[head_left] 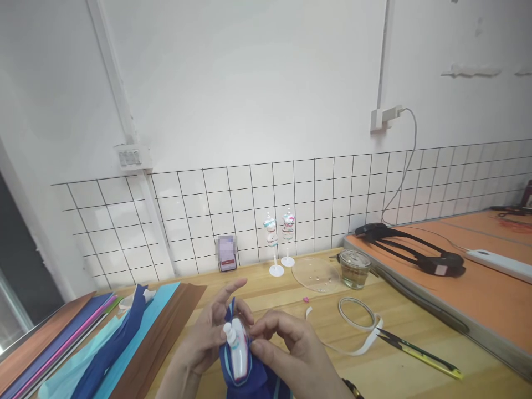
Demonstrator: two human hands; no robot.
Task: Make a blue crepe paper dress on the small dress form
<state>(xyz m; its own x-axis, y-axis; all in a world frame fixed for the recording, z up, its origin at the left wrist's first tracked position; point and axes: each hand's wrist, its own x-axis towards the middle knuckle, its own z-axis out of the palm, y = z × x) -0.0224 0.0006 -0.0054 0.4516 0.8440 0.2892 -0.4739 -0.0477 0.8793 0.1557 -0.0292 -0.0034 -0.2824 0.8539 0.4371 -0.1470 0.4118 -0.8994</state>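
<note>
A small white dress form (pixel 240 357) with a knobbed neck is tilted toward me at the bottom centre, a dark blue cloth (pixel 245 387) with light-blue trim wrapped around it. My left hand (pixel 210 335) grips the form and cloth from the left, its index finger sticking up. On the other side, my right hand (pixel 291 346) pinches the cloth's edge beside the form between thumb and fingers. Part of the cloth drops below the frame. Two more miniature dress forms, one with blue trim (pixel 271 235) and one with pink trim (pixel 287 230), stand upright on round bases by the wall.
Folded fabrics (pixel 162 332) in brown, blue and other colours lie at left. Yellow-black snips (pixel 424 353), a tape roll (pixel 356 313), a white strip (pixel 368 344), a glass jar (pixel 354 270) and a clear disc (pixel 316 274) lie right. A phone (pixel 226 254) leans on the tiled wall.
</note>
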